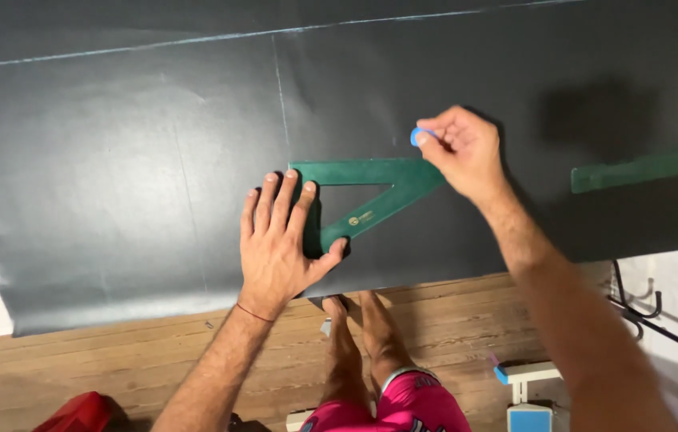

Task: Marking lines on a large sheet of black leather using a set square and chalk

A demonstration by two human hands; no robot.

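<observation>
Left hand (279, 240) flat, fingers spread, pressing green set square (371, 192) near lower edge of dark sheet (115, 176), right hand (463, 152) pinched closed on blue chalk piece (417, 136) at the square's upper edge, green ruler (647, 168) well apart toward sheet's right edge

small gold printed label (360, 218) on green set square's slanted edge, no packages, signs or screens
</observation>
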